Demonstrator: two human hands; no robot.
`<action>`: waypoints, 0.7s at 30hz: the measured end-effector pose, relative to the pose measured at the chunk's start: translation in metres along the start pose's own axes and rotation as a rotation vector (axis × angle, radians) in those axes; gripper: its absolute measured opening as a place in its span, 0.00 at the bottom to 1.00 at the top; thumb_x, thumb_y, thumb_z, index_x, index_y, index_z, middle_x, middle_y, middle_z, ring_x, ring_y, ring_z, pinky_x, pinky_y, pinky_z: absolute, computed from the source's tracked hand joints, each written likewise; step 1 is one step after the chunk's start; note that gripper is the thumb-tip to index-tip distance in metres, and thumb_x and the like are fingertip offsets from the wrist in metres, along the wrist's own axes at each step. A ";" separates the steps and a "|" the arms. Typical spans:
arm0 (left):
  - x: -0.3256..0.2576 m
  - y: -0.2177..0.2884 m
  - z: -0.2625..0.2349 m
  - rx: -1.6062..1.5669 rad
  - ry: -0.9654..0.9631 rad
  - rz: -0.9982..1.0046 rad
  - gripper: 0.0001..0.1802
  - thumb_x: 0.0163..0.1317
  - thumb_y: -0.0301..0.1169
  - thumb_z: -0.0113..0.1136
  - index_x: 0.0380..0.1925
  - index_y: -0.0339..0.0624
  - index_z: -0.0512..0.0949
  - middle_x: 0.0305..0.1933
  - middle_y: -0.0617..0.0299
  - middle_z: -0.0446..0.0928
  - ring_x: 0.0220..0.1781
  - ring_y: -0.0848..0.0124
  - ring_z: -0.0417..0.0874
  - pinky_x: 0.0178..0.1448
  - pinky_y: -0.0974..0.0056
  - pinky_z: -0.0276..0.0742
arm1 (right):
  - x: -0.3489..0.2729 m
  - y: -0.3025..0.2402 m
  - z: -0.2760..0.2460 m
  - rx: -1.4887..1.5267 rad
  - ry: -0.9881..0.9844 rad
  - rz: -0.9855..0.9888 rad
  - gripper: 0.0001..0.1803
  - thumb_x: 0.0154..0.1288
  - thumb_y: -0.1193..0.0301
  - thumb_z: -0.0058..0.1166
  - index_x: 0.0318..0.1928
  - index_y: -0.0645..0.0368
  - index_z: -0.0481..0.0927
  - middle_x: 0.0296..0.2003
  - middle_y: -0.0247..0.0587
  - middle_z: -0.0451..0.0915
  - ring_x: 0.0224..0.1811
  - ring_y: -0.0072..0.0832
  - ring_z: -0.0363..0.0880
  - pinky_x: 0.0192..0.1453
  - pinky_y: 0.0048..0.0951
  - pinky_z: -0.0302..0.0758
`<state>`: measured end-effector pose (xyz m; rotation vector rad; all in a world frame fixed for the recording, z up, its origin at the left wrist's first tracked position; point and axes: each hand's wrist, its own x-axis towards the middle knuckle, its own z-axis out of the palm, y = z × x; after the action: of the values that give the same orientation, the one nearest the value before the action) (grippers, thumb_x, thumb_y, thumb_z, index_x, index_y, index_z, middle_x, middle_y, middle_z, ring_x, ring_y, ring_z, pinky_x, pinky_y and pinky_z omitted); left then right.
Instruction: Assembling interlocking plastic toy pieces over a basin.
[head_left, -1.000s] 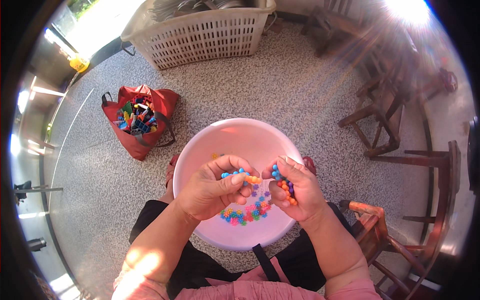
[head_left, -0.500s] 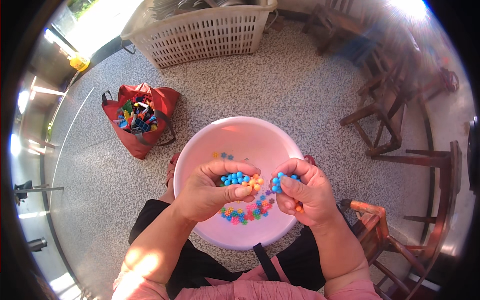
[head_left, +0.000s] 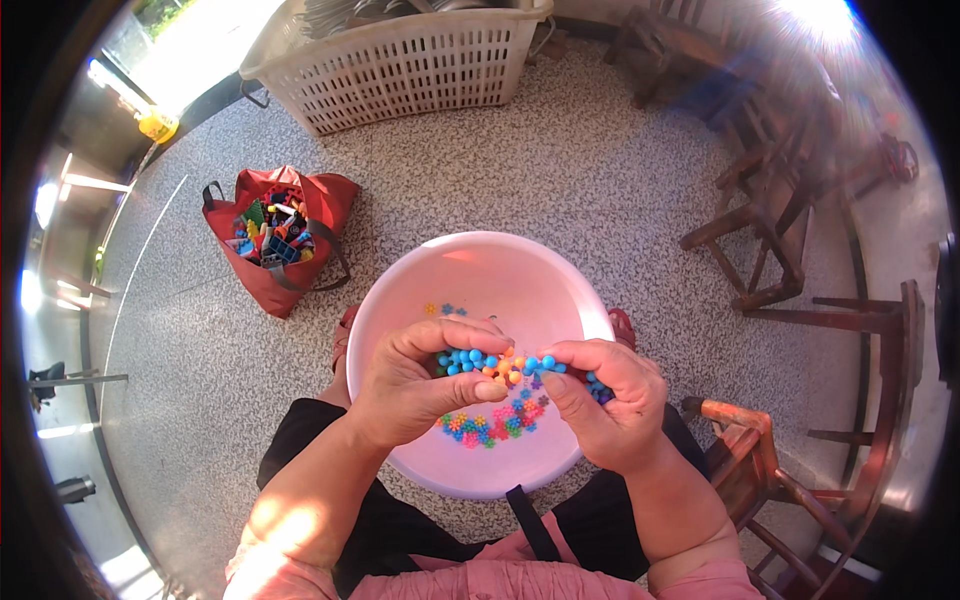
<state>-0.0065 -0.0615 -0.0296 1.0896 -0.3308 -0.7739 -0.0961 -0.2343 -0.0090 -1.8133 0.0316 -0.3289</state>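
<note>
Above a pink basin (head_left: 385,290), both hands are closed on small flower-shaped pieces made of round knobs. My left hand (head_left: 405,385) pinches a short row of them, with blue pieces (head_left: 465,361) near the palm and an orange piece (head_left: 508,368) at the fingertips. Between thumb and forefinger my right hand (head_left: 625,405) grips a blue piece (head_left: 540,365), which meets the orange one. More blue and purple pieces (head_left: 598,388) show under its curled fingers. Loose flower pieces (head_left: 485,430) in many colours lie on the basin's bottom, partly hidden by the hands.
A red bag (head_left: 270,285) of mixed plastic toy parts stands on the speckled floor (head_left: 430,180) at the far left. Behind it is a white slatted crate (head_left: 420,80). Wooden stools (head_left: 745,255) and a wooden chair (head_left: 735,455) line the right side.
My right hand has turned and moved its blue piece leftward against the orange one. The gap between the two hands' pieces has closed. My left hand has barely moved.
</note>
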 end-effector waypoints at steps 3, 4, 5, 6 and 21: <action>0.000 0.000 0.000 0.037 0.000 -0.007 0.16 0.42 0.22 0.68 0.34 0.34 0.78 0.39 0.55 0.76 0.39 0.69 0.78 0.42 0.66 0.78 | 0.002 0.002 0.001 -0.144 -0.027 -0.163 0.10 0.53 0.80 0.56 0.38 0.65 0.77 0.25 0.40 0.78 0.20 0.21 0.74 0.24 0.19 0.70; 0.000 0.000 0.000 0.065 -0.005 -0.013 0.15 0.42 0.21 0.68 0.34 0.34 0.79 0.38 0.55 0.76 0.38 0.69 0.78 0.42 0.66 0.78 | 0.002 0.004 0.002 -0.169 -0.014 -0.205 0.10 0.52 0.80 0.57 0.38 0.64 0.77 0.24 0.40 0.78 0.19 0.22 0.74 0.23 0.20 0.70; 0.001 0.000 -0.001 0.065 -0.004 -0.014 0.15 0.42 0.21 0.68 0.34 0.34 0.79 0.38 0.55 0.76 0.38 0.69 0.78 0.42 0.66 0.78 | 0.002 0.005 0.003 -0.194 0.000 -0.247 0.10 0.52 0.80 0.57 0.37 0.64 0.77 0.23 0.41 0.77 0.19 0.24 0.74 0.22 0.21 0.70; 0.001 -0.001 -0.001 0.080 0.006 -0.026 0.15 0.41 0.21 0.68 0.34 0.34 0.79 0.37 0.55 0.76 0.38 0.69 0.78 0.42 0.66 0.78 | 0.002 0.005 0.004 -0.194 0.000 -0.247 0.10 0.52 0.80 0.57 0.37 0.64 0.77 0.23 0.41 0.77 0.19 0.24 0.74 0.22 0.21 0.70; 0.004 -0.010 0.002 -0.076 0.032 -0.182 0.16 0.48 0.24 0.66 0.40 0.37 0.77 0.37 0.59 0.78 0.36 0.74 0.78 0.44 0.69 0.77 | 0.003 0.012 0.003 -0.170 -0.024 -0.226 0.13 0.52 0.78 0.57 0.41 0.64 0.77 0.20 0.37 0.75 0.16 0.25 0.71 0.21 0.21 0.69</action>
<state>-0.0090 -0.0679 -0.0382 1.0689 -0.1750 -0.9219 -0.0908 -0.2353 -0.0209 -1.9935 -0.1676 -0.4760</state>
